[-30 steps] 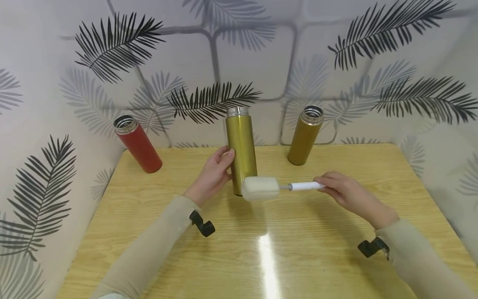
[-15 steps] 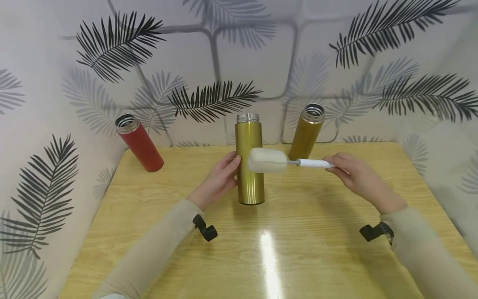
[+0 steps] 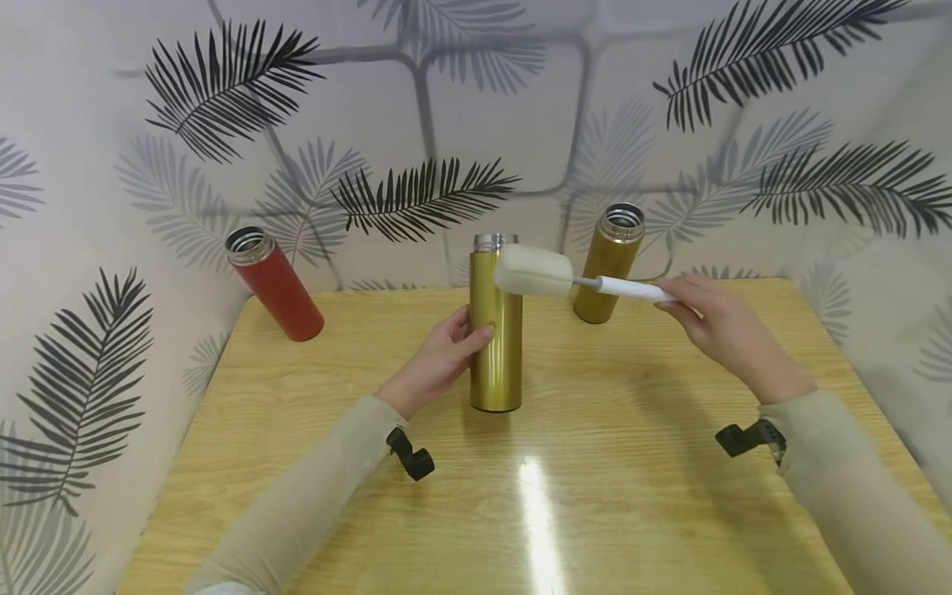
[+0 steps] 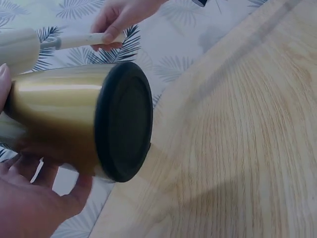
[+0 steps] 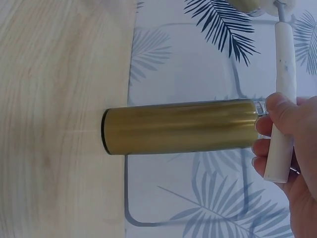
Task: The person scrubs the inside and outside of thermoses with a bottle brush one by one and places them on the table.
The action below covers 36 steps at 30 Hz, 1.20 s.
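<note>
Nearest, two pale sleeves (image 3: pixel 297 496) reach over a wood-grain table (image 3: pixel 446 537), each with a black mount (image 3: pixel 411 454) at the wrist; the left hand (image 3: pixel 435 364) grips the gold bottle (image 3: pixel 497 355) about its middle, thumb across the front and the other fingers wrapped behind; the bottle is close to upright and held clear of the tabletop, as the left wrist view shows its dark underside; its steel neck carries no lid, though the mouth is not turned to view; the right hand (image 3: pixel 725 330) pinches a white brush handle (image 3: pixel 632 288) between thumb and curled fingers; the sponge head (image 3: pixel 534 271) lies sideways before the bottle's upper body, just below the neck; whether the two touch, I cannot tell.

The step in hand looks to be bringing sponge to bottle, with nothing inserted yet; the next move would seem to call for lifting the sponge head over the rim and turning it to point down the neck, the left hand holding firm against the push.

Farther off, an uncapped red bottle (image 3: pixel 278 289) stands at left and an uncapped amber bottle (image 3: pixel 610 256) at right, both near the table's far edge; behind them rises a leaf-patterned wall (image 3: pixel 491 124).
</note>
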{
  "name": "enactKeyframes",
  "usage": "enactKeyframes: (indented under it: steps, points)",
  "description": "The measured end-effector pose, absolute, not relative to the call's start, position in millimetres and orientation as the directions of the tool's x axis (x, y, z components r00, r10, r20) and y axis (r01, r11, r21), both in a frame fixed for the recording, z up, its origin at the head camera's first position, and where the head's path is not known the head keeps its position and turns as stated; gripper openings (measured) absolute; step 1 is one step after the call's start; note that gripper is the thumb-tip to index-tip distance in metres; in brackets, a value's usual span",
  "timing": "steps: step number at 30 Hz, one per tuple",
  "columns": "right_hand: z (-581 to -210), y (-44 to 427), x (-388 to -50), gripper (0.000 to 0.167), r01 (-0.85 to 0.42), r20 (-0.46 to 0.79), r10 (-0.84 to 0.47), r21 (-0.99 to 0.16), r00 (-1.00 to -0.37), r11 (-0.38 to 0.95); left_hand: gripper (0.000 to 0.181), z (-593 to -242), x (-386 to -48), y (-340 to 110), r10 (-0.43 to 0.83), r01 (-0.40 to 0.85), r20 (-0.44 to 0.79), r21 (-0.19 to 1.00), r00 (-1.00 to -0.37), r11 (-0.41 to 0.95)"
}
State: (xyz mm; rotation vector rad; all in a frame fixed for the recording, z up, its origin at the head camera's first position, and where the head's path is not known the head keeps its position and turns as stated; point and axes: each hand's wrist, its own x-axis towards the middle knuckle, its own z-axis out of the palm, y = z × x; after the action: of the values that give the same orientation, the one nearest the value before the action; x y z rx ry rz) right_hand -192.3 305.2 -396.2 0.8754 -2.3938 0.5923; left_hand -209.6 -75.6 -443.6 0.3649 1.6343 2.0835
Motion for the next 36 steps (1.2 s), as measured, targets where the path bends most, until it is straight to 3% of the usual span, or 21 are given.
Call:
enactKeyframes:
  steps: [7,12,14,16,19,21,23,25,28,30,33,36]
  points:
    - [-401.9,303.0,-193.2,0.039,-0.710,0.610,-0.473,-0.221,-0.635,0.668,0.122,-443.4,-209.8,-76.0,0.513,-0.198,-0.069,0.959,-0.855,-0.201]
    - [-412.9,299.4,-188.1,0.046,-0.739,0.612,-0.492,-0.243,-0.620,0.628,0.121,-445.4,-214.1,-79.6,0.537,-0.180,-0.026,0.955,-0.843,-0.236]
    - [-417.9,298.4,-186.0,0.040,-0.749,0.602,-0.506,-0.254,-0.618,0.612,0.120,-445.5,-215.8,-81.4,0.526,-0.174,-0.017,0.952,-0.850,-0.250]
    - [-423.7,297.7,-183.9,0.024,-0.757,0.594,-0.520,-0.255,-0.613,0.601,0.110,-445.8,-217.5,-83.0,0.515,-0.169,-0.008,0.949,-0.857,-0.266]
    - [-431.5,296.9,-179.1,0.030,-0.763,0.576,-0.541,-0.253,-0.613,0.594,0.080,-444.7,-218.8,-84.5,0.487,-0.169,-0.008,0.943,-0.873,-0.287]
    - [-435.9,295.9,-175.6,0.025,-0.769,0.561,-0.560,-0.248,-0.610,0.589,0.060,-443.6,-219.3,-85.0,0.462,-0.171,-0.016,0.940,-0.887,-0.295]
    - [-439.3,294.8,-171.8,0.024,-0.777,0.545,-0.581,-0.241,-0.604,0.582,0.050,-442.6,-219.9,-85.2,0.430,-0.172,-0.026,0.937,-0.903,-0.304]
    - [-441.6,293.9,-168.2,0.041,-0.781,0.530,-0.597,-0.236,-0.603,0.579,0.047,-441.8,-220.7,-85.8,0.401,-0.171,-0.032,0.933,-0.916,-0.316]
    - [-444.0,294.0,-163.6,0.045,-0.784,0.512,-0.613,-0.229,-0.602,0.578,0.046,-439.8,-221.6,-86.0,0.376,-0.174,-0.034,0.923,-0.926,-0.345]
    - [-445.1,294.8,-161.8,0.041,-0.787,0.505,-0.622,-0.229,-0.599,0.572,0.046,-438.4,-222.2,-86.3,0.368,-0.172,-0.031,0.918,-0.929,-0.357]
    - [-447.3,296.9,-162.4,0.020,-0.803,0.515,-0.634,-0.215,-0.577,0.556,0.047,-436.4,-222.6,-86.6,0.374,-0.177,-0.030,0.914,-0.927,-0.365]
    - [-447.1,298.3,-165.4,0.043,-0.810,0.548,-0.623,-0.198,-0.558,0.552,0.048,-435.1,-223.1,-86.3,0.391,-0.186,-0.028,0.909,-0.920,-0.373]
